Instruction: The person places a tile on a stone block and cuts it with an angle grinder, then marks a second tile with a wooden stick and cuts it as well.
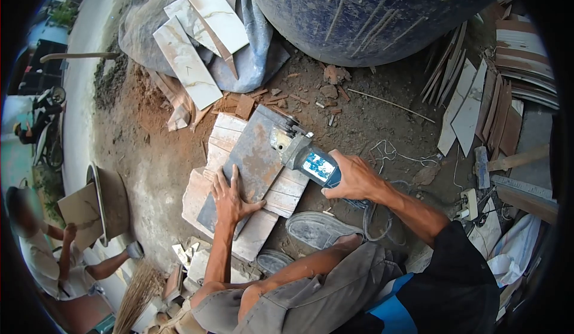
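Observation:
My right hand (354,178) is wrapped around the body of an angle grinder (314,163), its metal head resting over the right edge of a dark grey tile (251,154). The grinder's disc is mostly hidden from this angle. With fingers spread, my left hand (232,199) lies flat on the lower part of the same tile. Beneath it are pale, scored slabs (287,191), which stick out on both sides. My shoes (317,231) stand just below and to the right of the slabs.
Marble-patterned tile strips (188,65) lie on a grey cloth beside a large blue drum (365,17). More tiles (463,110) lean at the right, near a hammer (517,157) and a power socket (469,204). At left, another person holds a tile (82,214) by a bucket (113,202).

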A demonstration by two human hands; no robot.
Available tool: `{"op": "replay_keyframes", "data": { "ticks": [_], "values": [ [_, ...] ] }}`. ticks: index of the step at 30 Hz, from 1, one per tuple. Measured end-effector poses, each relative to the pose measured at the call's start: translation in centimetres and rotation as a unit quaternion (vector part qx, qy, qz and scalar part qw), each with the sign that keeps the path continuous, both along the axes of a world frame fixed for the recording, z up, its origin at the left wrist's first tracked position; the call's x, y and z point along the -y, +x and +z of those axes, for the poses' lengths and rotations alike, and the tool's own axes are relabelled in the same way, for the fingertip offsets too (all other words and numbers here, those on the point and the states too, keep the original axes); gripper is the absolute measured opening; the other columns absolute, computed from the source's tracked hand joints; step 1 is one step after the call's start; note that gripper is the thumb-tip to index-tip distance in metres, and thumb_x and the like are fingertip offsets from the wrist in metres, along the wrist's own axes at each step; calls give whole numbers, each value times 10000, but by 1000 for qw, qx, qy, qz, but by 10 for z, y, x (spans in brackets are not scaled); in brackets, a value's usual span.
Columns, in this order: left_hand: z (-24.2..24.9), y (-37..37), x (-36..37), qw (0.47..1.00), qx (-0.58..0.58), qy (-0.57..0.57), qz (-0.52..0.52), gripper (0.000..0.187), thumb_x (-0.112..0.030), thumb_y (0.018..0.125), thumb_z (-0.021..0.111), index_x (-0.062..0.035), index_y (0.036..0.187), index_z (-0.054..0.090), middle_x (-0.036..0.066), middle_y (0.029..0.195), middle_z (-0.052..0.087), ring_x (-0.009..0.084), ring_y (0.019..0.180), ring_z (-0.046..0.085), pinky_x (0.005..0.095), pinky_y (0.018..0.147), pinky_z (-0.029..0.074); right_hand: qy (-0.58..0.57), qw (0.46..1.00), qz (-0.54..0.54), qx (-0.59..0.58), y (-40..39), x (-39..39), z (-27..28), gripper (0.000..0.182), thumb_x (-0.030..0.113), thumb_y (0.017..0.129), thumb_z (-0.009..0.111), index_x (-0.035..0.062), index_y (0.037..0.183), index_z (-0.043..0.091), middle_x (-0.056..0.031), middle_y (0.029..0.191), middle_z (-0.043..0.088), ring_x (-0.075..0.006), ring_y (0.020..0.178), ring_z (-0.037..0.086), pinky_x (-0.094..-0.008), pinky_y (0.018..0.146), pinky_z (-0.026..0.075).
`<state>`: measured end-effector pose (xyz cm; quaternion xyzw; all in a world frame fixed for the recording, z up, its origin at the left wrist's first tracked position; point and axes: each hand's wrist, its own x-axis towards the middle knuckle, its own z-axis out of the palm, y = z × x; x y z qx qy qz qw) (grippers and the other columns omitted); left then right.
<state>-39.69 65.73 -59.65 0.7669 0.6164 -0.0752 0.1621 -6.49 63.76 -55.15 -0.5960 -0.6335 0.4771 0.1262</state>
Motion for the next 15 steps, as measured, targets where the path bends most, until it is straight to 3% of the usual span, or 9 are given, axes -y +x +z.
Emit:
{"op": "replay_keyframes", "data": {
  "ticks": [5,8,15],
  "values": [
    [-1,-1,2,1000,7,23,-14,1177,-563,460,803,-121,1423,293,321,1377,253,497,1253,278,574,1013,227,-6,1000,11,13,5,12,-10,653,323,590,761,-33,1054,468,-210,847,612,-352,779,628,-410,718,490],
    [0,-1,0,1000,6,23,-11,1173,-561,465,804,-117,1422,292,321,1376,253,497,1251,280,572,1014,225,12,1000,-6,-24,2,22,-13,592,301,586,732,-52,983,471,-245,824,609,-387,766,622,-427,707,495],
    [-2,0,0,1000,0,18,-12,1180,-554,468,808,-104,1424,282,321,1377,251,500,1251,277,578,1010,231,-20,999,-12,-27,-3,30,-17,658,332,585,761,-41,1042,469,-233,891,606,-373,815,623,-427,721,486]
  ]
}}
